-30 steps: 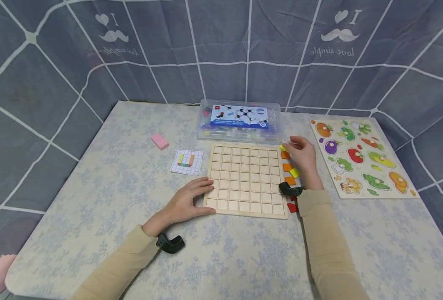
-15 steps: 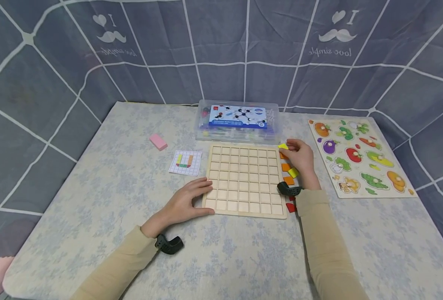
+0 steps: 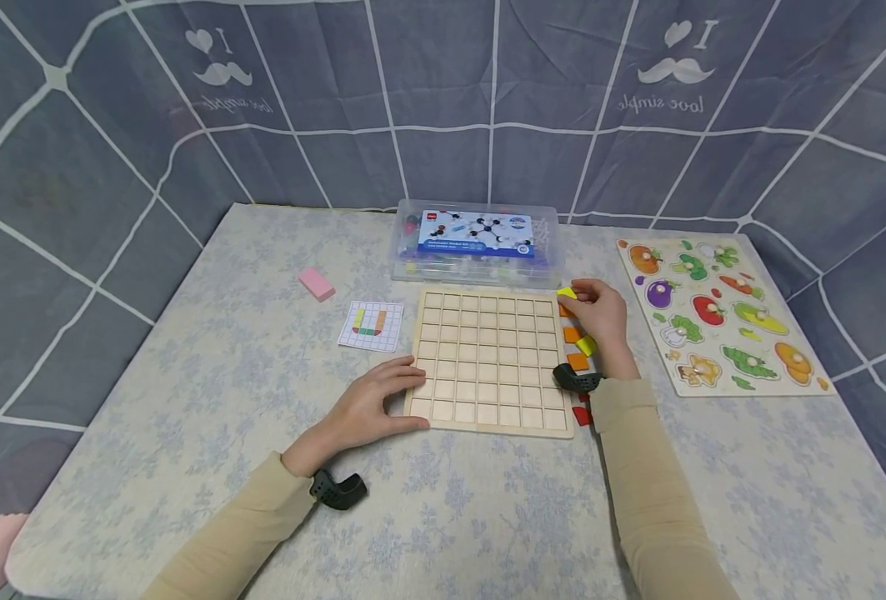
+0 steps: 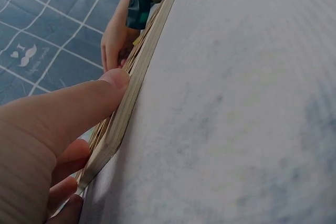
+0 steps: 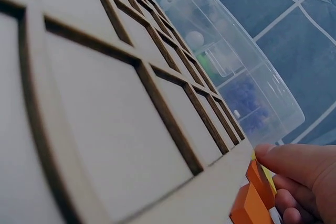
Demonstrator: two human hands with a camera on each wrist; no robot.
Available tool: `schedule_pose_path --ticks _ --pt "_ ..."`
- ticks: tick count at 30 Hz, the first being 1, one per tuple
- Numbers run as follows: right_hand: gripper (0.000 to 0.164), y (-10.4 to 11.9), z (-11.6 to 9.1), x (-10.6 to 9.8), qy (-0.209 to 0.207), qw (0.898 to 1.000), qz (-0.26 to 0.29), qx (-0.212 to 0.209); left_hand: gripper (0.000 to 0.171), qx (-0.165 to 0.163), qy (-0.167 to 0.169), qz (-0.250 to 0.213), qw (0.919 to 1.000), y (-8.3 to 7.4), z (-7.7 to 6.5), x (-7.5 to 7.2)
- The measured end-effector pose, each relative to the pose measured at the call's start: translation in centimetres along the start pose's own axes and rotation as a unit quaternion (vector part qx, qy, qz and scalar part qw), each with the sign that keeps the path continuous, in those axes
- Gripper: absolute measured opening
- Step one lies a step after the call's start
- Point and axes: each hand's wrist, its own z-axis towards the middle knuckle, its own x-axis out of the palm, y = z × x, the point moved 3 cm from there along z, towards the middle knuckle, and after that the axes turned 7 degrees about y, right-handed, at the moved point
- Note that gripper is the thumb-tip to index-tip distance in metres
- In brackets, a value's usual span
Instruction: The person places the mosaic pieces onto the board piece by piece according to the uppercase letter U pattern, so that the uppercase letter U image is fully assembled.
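A wooden grid board (image 3: 491, 358) lies flat in the middle of the table. My left hand (image 3: 371, 402) steadies its lower left corner, fingers spread along the left side; in the left wrist view the thumb (image 4: 79, 103) lies on the board's near edge. At the far right corner my right hand (image 3: 600, 321) pinches a yellow tile (image 3: 566, 292) between thumb and fingers. Right under that thumb sit orange tiles (image 5: 251, 208) in the right wrist view. Another yellow tile (image 3: 586, 346) and red tiles (image 3: 581, 415) line the board's right side, partly hidden by the wrist.
A clear molecular model kit box (image 3: 476, 242) stands behind the board. Left of the board are a card (image 3: 371, 327) printed with a coloured U shape and a pink block (image 3: 317, 284). A vegetable puzzle board (image 3: 723, 317) lies at the right.
My right hand has shifted very slightly, and more of the yellow tile shows at its fingertips than one second ago. The left hand stays on the board. The head view has moved a little.
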Motion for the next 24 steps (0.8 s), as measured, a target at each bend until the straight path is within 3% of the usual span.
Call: schedule_pose_path --ticks 11,24 --pt "0.041 0.27 -0.09 0.11 -0.004 1.0 0.011 0.015 0.066 0.001 0.005 -0.001 1.0 0.01 -0.01 0.02" --pt "0.041 0.51 -0.25 -0.08 -0.027 0.999 -0.03 0.002 0.065 0.001 -0.001 0.004 1.0 -0.2 -0.07 0.01"
